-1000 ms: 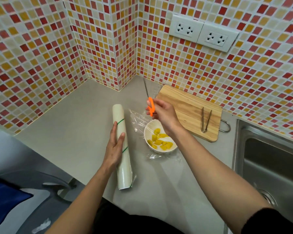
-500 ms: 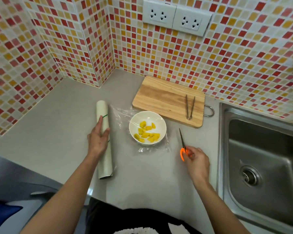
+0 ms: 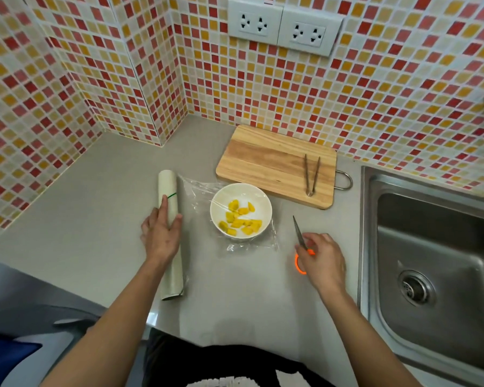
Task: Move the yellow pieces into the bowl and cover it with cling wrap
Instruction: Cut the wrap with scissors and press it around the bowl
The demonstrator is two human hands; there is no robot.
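Cling wrap (image 3: 236, 198) over bowl (image 3: 263, 212): light, flimsy, clingy; we take its loose edges. Left hand (image 3: 160, 238) rests on roll (image 3: 168, 208); right hand (image 3: 322, 259) grips scissors (image 3: 300, 237).

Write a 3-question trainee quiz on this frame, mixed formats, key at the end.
1. True or false: the tongs lie inside the sink.
2. Multiple choice: what does the right hand hold? A) cling wrap roll B) orange-handled scissors C) tongs
3. Short answer: where are the yellow pieces, and what lies over them?

Key
1. False: they lie on the wooden cutting board.
2. B: its fingers grip the orange-handled scissors, which rest on the counter. The left hand rests on the cling wrap roll.
3. In the white bowl, under a sheet of cling wrap.
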